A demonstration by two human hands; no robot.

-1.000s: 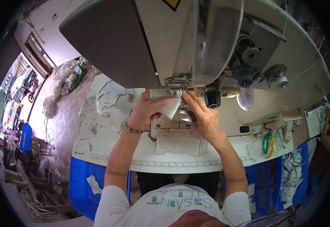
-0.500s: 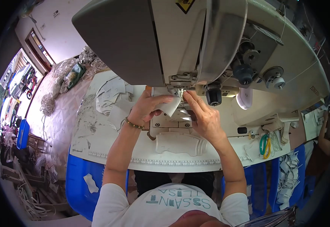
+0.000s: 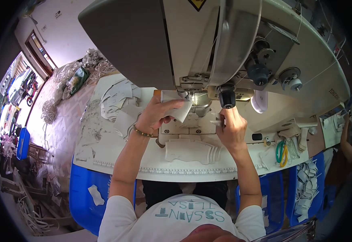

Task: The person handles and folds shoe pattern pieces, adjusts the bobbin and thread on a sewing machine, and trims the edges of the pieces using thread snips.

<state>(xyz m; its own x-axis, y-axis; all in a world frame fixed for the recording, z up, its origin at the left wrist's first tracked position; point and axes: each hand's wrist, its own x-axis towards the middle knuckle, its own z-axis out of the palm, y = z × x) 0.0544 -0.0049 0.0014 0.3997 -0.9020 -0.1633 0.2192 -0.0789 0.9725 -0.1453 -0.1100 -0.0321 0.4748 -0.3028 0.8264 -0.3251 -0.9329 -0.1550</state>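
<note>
A white curved piece (image 3: 179, 111) is pinched between the thumb and fingers of my left hand (image 3: 156, 114), its right edge at the needle area of the sewing machine (image 3: 196, 48). To the right, below the black knob (image 3: 227, 97), my right hand (image 3: 233, 129) is closed on small metal snips (image 3: 216, 122), whose blades point left. It is apart from the white piece. A stack of white cut pieces (image 3: 192, 150) lies on the table in front of the machine's base plate. More flat white pieces (image 3: 119, 99) are piled left of my left hand.
A ruler strip (image 3: 176, 172) runs along the table's front edge. Blue bins (image 3: 83, 201) stand below at both sides; the right one (image 3: 319, 185) holds many pieces. Green and yellow scissors handles (image 3: 282, 154) lie at the right. A person's arm (image 3: 347, 149) shows at the far right.
My right hand has moved right and slightly down, away from the needle area, with the snips in it. My left hand has stayed at the white piece.
</note>
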